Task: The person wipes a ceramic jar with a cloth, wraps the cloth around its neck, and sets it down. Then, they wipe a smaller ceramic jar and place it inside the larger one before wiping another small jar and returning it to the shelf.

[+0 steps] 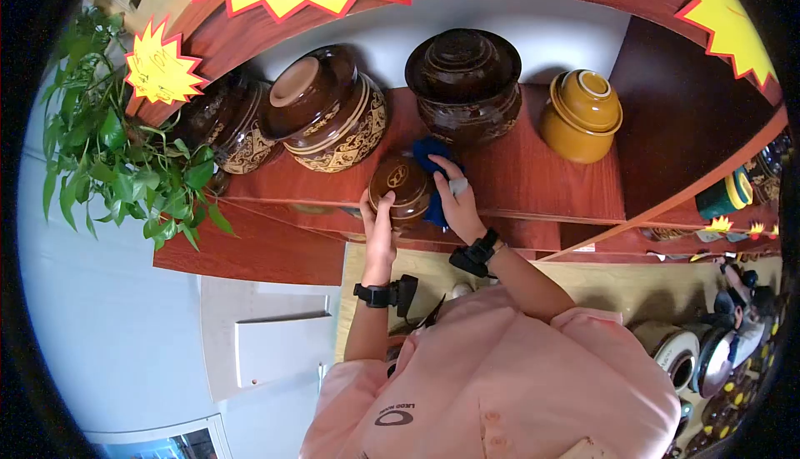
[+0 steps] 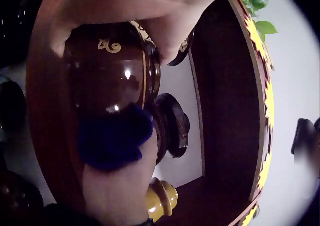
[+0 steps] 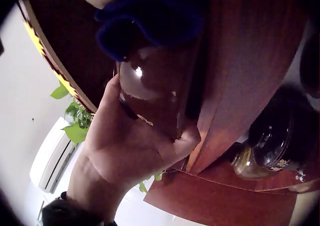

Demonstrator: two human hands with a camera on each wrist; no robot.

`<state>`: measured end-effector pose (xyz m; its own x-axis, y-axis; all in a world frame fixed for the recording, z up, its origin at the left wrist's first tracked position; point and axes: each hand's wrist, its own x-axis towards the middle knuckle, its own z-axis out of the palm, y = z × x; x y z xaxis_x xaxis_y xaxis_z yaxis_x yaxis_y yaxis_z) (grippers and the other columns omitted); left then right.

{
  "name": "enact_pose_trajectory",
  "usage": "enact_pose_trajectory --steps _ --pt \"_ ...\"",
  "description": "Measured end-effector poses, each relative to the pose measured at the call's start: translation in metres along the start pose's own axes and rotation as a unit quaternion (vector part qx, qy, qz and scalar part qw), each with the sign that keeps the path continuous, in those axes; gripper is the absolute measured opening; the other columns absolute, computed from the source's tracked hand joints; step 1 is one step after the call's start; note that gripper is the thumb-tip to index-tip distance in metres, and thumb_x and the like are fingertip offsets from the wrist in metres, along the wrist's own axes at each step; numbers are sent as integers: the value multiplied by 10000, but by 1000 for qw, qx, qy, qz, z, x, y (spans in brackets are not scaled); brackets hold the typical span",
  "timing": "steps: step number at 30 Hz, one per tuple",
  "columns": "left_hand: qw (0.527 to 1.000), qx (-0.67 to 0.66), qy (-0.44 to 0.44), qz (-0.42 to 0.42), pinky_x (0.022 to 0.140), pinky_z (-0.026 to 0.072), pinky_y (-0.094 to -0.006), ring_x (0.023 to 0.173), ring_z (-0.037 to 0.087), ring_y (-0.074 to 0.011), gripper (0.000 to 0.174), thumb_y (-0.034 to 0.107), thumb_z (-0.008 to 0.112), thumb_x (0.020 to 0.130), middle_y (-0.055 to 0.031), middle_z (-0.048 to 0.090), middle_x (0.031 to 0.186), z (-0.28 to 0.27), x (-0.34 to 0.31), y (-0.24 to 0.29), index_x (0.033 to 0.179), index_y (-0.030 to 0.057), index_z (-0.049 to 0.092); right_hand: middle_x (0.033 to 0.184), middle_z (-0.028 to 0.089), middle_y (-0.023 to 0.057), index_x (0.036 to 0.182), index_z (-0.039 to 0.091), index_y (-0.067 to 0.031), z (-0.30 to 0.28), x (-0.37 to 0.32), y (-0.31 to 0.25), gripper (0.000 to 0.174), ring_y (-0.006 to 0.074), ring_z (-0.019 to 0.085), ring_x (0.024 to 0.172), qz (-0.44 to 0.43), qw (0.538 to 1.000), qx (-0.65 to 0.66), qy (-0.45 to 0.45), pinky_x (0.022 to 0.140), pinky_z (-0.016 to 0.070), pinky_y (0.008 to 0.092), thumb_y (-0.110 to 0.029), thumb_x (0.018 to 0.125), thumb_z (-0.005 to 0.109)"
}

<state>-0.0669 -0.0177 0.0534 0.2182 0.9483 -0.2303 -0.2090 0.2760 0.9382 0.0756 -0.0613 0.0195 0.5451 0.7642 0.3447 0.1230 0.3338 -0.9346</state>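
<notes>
A glossy dark-brown jar (image 1: 398, 186) with a tan painted motif is at the shelf's front edge. My left hand (image 1: 379, 238) grips it from the near left side, thumb and fingers spread around its body. In the right wrist view, this left hand (image 3: 135, 146) cups the jar (image 3: 157, 93) from below. A bunched dark-blue cloth (image 1: 431, 159) is in my right hand (image 1: 460, 209), against the jar's right side. The left wrist view has the cloth (image 2: 112, 141) covering the right hand's fingers on the jar's glazed wall (image 2: 102, 73).
Behind the jar stand large patterned brown pots (image 1: 333, 130), a dark lidded pot (image 1: 467, 97) and a mustard-yellow pot (image 1: 583, 117) on the red-brown shelf (image 1: 533, 184). A leafy plant (image 1: 125, 151) hangs at the left. Yellow starburst signs (image 1: 162, 63) line the shelf's arched frame.
</notes>
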Motion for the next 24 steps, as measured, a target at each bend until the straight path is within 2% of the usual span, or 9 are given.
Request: enact_pose_trajectory --steps 2,6,13,16,19,22,24 --pt "999 14 -38 8 868 510 -353 1146 522 -226 659 257 661 847 -112 477 1293 -9 7 2 1384 87 319 1226 561 166 1252 548 -68 2 -1 2 314 287 515 1152 -10 1000 -11 4 1010 355 330 -194 968 496" --pt "994 61 -82 -37 860 538 -351 1164 536 -235 701 264 644 857 -126 470 1325 -9 7 24 1430 93 279 1214 566 177 1246 550 -68 4 -1 6 308 310 514 1155 -31 999 -41 9 1014 359 352 -182 967 488" --pt "994 62 -90 -30 865 537 -348 1175 527 -228 682 289 621 880 -113 462 1344 -17 18 17 1438 95 281 1208 566 190 1234 559 -66 3 0 5 295 333 515 1156 -44 996 -81 -6 1002 379 371 -168 973 466" --pt "995 39 -92 -19 858 532 -337 1186 516 -222 690 309 623 885 -107 465 1342 -22 23 6 1443 95 278 1200 563 203 1227 562 -63 4 0 -2 289 352 513 1149 -14 998 -57 -4 993 394 410 -155 974 458" --pt "995 43 -85 -4 854 520 -327 1184 509 -202 701 321 622 887 -95 478 1329 -25 28 -1 1451 102 269 1200 559 202 1229 569 -92 6 0 -20 293 381 508 1144 -90 991 -95 -20 987 402 450 -175 966 471" --pt "993 67 -93 3 828 511 -314 1152 516 -174 684 314 595 900 -83 496 1306 -30 29 -5 1459 108 260 1194 588 164 1200 597 -102 18 -2 -35 278 321 489 1199 -143 965 -192 -104 1045 339 431 -152 941 513" --pt "989 122 -89 -1 812 504 -303 1127 520 -157 661 299 565 914 -78 506 1292 -33 28 -2 1465 110 253 1188 584 168 1172 617 -133 24 10 -42 274 328 485 1203 -243 904 -306 -172 1062 313 463 -194 913 551"
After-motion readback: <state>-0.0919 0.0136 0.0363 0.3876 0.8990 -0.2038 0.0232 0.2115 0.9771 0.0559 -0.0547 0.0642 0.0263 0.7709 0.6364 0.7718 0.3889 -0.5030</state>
